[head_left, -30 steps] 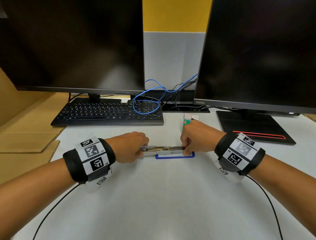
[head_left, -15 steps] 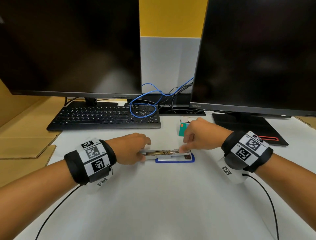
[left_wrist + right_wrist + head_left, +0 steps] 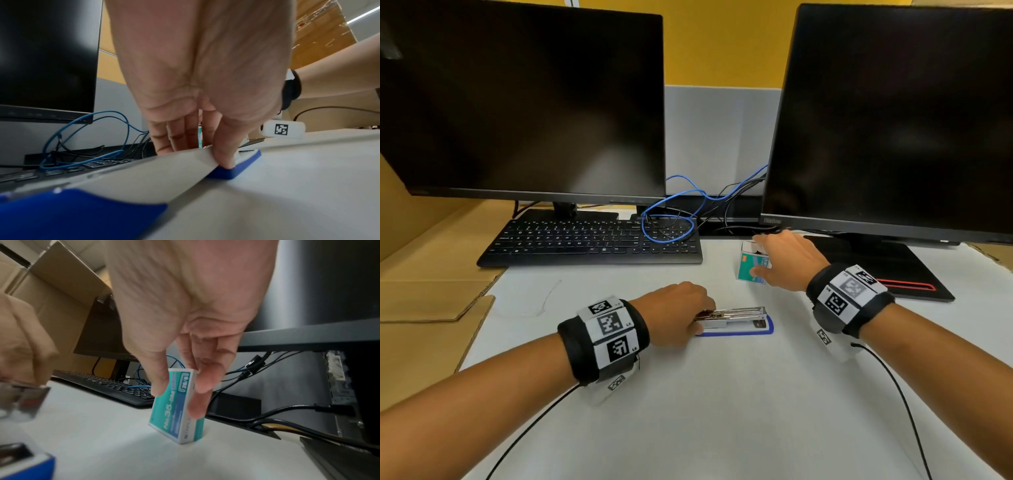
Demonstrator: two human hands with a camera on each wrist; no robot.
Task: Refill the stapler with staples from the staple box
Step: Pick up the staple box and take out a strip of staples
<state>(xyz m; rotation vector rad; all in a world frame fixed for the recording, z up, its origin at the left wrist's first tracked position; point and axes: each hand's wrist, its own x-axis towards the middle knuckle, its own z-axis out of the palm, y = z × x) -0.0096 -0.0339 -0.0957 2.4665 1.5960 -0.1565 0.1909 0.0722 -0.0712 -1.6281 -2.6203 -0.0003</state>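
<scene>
The stapler (image 3: pixel 736 318) lies open on the white table, its metal magazine facing up over a blue base. My left hand (image 3: pixel 688 315) grips its hinge end. In the left wrist view the thumb presses the blue base (image 3: pixel 236 170), the fingers (image 3: pixel 174 138) sit on the far side, and the grey lid (image 3: pixel 123 178) is folded back toward the camera. The teal staple box (image 3: pixel 751 270) stands on end behind the stapler, slightly tilted. My right hand (image 3: pixel 763 255) pinches the staple box (image 3: pixel 174 410), thumb on its printed face and fingers (image 3: pixel 201 394) on its far edge.
A black keyboard (image 3: pixel 592 241) lies behind on the left with a blue cable (image 3: pixel 671 219) looped over its corner. Two dark monitors (image 3: pixel 524 102) (image 3: pixel 893 120) stand at the back. A black stand base (image 3: pixel 887 274) is right of the box. Cardboard (image 3: pixel 424 298) covers the left.
My right hand has left the front end of the stapler and moved back and right onto the staple box. My left hand has stayed on the stapler.
</scene>
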